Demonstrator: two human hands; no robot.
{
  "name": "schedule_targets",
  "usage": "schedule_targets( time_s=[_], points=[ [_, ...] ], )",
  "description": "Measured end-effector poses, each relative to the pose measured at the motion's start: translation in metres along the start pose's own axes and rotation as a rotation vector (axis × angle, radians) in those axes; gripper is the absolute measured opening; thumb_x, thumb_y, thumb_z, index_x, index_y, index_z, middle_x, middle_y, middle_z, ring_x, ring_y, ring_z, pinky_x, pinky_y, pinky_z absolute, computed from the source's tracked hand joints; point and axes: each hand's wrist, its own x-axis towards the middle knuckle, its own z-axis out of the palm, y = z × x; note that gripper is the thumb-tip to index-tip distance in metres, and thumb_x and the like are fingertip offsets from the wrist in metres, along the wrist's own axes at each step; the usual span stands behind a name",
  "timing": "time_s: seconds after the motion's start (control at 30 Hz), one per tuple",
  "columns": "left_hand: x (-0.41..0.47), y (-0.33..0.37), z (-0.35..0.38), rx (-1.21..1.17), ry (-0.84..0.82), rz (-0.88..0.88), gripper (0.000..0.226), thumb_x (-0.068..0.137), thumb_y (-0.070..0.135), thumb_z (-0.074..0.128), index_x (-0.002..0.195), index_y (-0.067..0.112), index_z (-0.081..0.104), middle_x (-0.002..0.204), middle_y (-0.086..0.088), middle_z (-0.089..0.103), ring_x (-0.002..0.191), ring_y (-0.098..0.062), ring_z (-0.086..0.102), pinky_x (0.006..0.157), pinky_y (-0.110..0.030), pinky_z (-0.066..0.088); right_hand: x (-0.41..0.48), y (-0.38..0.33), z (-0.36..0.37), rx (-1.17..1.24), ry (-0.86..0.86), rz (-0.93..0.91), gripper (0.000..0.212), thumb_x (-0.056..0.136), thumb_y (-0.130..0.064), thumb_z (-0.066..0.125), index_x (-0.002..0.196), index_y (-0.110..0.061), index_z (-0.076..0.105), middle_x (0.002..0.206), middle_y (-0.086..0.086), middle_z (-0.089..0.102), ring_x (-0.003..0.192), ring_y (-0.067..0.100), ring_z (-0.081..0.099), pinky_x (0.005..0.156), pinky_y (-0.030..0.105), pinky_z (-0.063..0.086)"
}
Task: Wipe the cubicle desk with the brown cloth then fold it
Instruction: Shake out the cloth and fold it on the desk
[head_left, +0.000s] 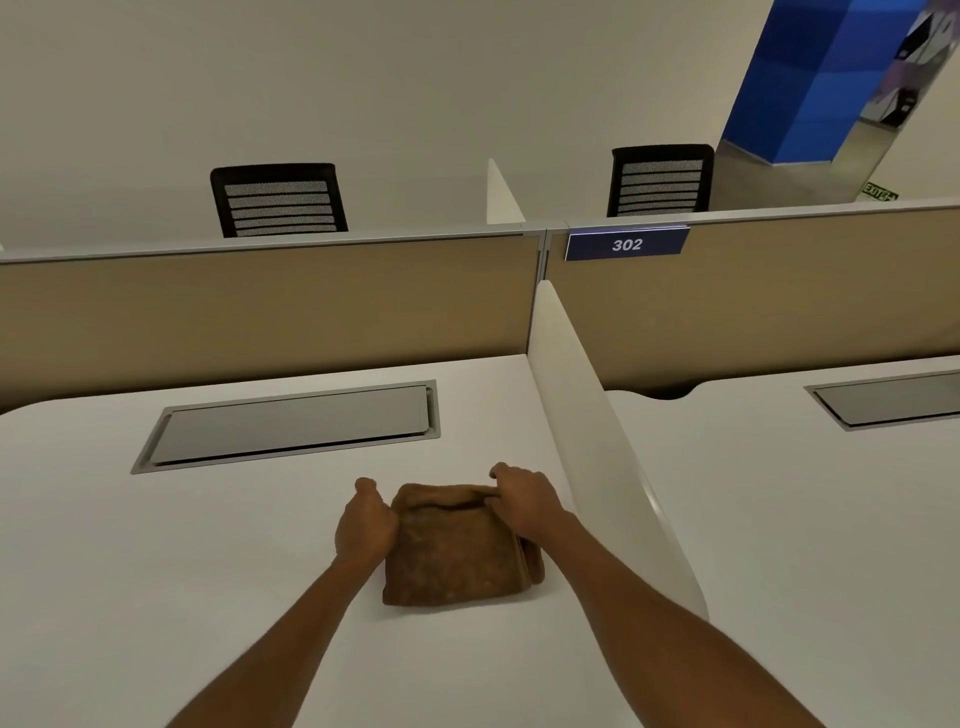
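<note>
A brown cloth (457, 551) lies on the white cubicle desk (208, 561), folded into a thick, roughly square bundle with layered edges showing on its right side. My left hand (366, 525) grips the cloth's far left corner with curled fingers. My right hand (524, 501) pinches the far right corner, where the top edge is bunched and slightly raised. Both forearms reach in from the bottom of the view.
A grey cable hatch (291, 426) is set into the desk behind the cloth. A white side divider (597, 431) stands just right of my right hand. A tan partition (260, 306) closes the back. Two black chairs stand beyond it.
</note>
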Motion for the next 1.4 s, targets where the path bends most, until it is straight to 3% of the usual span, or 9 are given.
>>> schedule_targets(
  time_s=[0.1,0.3,0.63,0.77,0.87,0.93,1.03,1.27,1.4],
  points=[
    [-0.001,-0.002,0.003,0.244,-0.003,-0.122,0.070,0.093,0.034,0.055,0.142,-0.002,0.022,0.117,-0.016,0.064,0.104,-0.033,0.064,0.087,-0.042,0.052,-0.001,0.006,0.021,0.002,0.094,0.082,0.075,0.088,-0.048,0.059,0.144,-0.009,0.028,0.144,0.016,0.039,0.129,0.034,0.039,0.104,0.046,0.036],
    [-0.007,-0.010,0.023,0.319,-0.082,-0.121,0.074,0.081,0.073,0.046,0.120,0.010,0.050,0.113,-0.009,0.065,0.100,-0.029,0.064,0.080,-0.038,0.049,-0.030,-0.008,0.063,-0.042,0.262,0.059,0.056,0.090,-0.052,0.038,0.136,-0.020,0.044,0.148,0.015,0.036,0.135,0.036,0.030,0.108,0.054,0.029],
    [-0.005,0.010,0.050,0.300,-0.139,0.043,0.072,0.082,0.059,0.060,0.131,0.009,0.041,0.126,-0.009,0.058,0.110,-0.027,0.061,0.086,-0.036,0.049,-0.024,0.018,0.057,-0.203,0.157,0.029,0.051,0.096,-0.055,0.029,0.138,-0.028,0.039,0.152,0.017,0.031,0.136,0.036,0.028,0.112,0.048,0.025],
    [-0.019,0.004,0.049,0.578,0.075,0.152,0.085,0.080,0.071,0.049,0.138,0.011,0.030,0.131,-0.015,0.052,0.105,-0.032,0.062,0.078,-0.039,0.053,-0.031,0.005,0.054,-0.210,0.162,0.041,0.048,0.096,-0.051,0.036,0.137,-0.027,0.041,0.152,0.022,0.029,0.139,0.041,0.023,0.115,0.052,0.021],
    [-0.031,-0.013,0.057,0.696,0.143,0.468,0.074,0.090,0.064,0.031,0.150,0.022,0.023,0.154,-0.018,0.029,0.139,-0.044,0.029,0.112,-0.053,0.025,-0.044,-0.008,0.059,-0.197,0.234,-0.011,0.052,0.093,-0.056,0.034,0.137,-0.030,0.041,0.149,0.019,0.038,0.138,0.041,0.028,0.115,0.054,0.019],
    [-0.037,-0.025,0.059,0.730,0.060,0.585,0.070,0.091,0.062,0.011,0.151,0.026,0.018,0.159,-0.014,0.016,0.146,-0.040,0.010,0.117,-0.052,0.003,-0.052,-0.012,0.066,-0.207,0.196,-0.044,0.057,0.093,-0.060,0.026,0.140,-0.030,0.038,0.152,0.016,0.035,0.141,0.039,0.025,0.115,0.053,0.018],
    [-0.044,-0.031,0.053,0.772,0.019,0.605,0.076,0.087,0.061,-0.003,0.151,0.026,0.016,0.160,-0.011,0.015,0.147,-0.038,0.009,0.118,-0.050,0.001,-0.058,-0.008,0.070,-0.228,0.070,-0.036,0.062,0.094,-0.060,0.023,0.147,-0.028,0.029,0.159,0.015,0.019,0.146,0.037,0.010,0.115,0.054,0.014],
    [-0.067,-0.046,-0.012,0.772,0.179,0.658,0.064,0.096,0.050,0.036,0.146,0.009,0.034,0.149,-0.022,0.038,0.134,-0.046,0.038,0.113,-0.057,0.025,-0.092,-0.050,0.039,-0.251,0.134,-0.017,0.064,0.094,-0.056,0.033,0.146,-0.018,0.030,0.154,0.015,0.029,0.141,0.036,0.023,0.114,0.050,0.016],
    [-0.084,-0.059,-0.071,0.801,0.213,0.631,0.074,0.096,0.056,0.026,0.150,0.008,0.011,0.157,-0.026,0.015,0.143,-0.046,0.015,0.117,-0.055,0.008,-0.128,-0.100,0.024,-0.311,0.200,-0.056,0.064,0.098,-0.051,0.030,0.149,-0.015,0.021,0.157,0.015,0.024,0.143,0.035,0.019,0.118,0.049,0.011]
  ],
)
